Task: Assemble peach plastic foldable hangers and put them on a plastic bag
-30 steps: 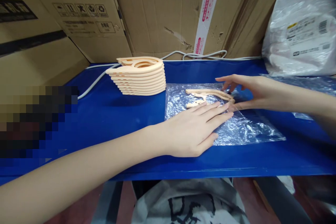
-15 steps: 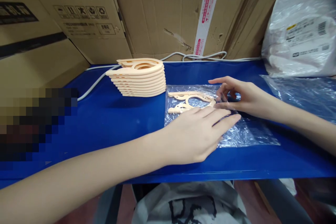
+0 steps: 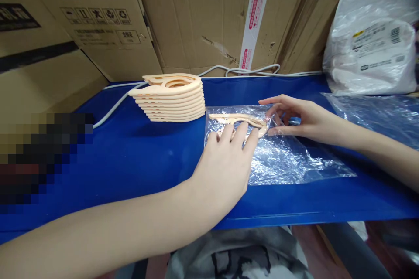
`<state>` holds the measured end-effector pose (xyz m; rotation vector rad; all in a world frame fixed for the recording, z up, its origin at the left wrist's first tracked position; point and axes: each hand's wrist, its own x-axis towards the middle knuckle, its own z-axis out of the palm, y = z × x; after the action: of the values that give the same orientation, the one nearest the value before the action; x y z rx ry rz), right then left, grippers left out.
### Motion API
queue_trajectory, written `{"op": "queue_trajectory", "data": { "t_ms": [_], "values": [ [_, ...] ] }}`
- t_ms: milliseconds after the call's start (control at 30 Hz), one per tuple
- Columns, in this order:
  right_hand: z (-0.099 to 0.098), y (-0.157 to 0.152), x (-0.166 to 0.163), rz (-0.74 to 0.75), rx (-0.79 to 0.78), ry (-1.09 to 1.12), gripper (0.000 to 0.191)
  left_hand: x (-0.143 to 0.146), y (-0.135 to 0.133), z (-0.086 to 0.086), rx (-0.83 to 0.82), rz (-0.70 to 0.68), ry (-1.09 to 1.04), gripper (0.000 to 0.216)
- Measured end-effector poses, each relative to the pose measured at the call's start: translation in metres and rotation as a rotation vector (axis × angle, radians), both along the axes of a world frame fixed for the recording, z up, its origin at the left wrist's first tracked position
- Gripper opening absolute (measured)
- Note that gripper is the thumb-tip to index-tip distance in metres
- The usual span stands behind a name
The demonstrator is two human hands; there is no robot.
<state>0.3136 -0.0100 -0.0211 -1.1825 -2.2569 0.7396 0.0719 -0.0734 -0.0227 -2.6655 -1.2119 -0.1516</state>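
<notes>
A peach plastic folding hanger [image 3: 234, 117] lies inside a clear plastic bag [image 3: 284, 161] on the blue table. My left hand [image 3: 225, 161] rests over the bag with its fingers spread, covering the near part of the hanger. At the hanger's right end, my right hand [image 3: 294, 117] has its fingertips and thumb against the bag; they are bent but apart, with the index finger stretched out. To the left stands a neat stack of the same peach hangers [image 3: 173, 100], apart from both hands.
Cardboard boxes [image 3: 209, 13] stand along the back. A white cable [image 3: 248, 69] runs before them. At the back right sits a white plastic-wrapped package [image 3: 369, 43], with another clear plastic bag [image 3: 379, 113] in front. The table's front edge [image 3: 294, 222] is close.
My left hand has moved left across the bag and its fingers now point away from me, over the hanger. My right hand stays nearly in place.
</notes>
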Motion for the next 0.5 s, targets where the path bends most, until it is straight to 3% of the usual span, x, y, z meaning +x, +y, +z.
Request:
{"op": "queue_trajectory", "data": {
  "t_ms": [500],
  "values": [
    [-0.002,-0.005,-0.011,-0.079,0.146,-0.039,0.064,0.002,0.0,-0.003,-0.037,-0.043,0.001,0.066]
  ]
}}
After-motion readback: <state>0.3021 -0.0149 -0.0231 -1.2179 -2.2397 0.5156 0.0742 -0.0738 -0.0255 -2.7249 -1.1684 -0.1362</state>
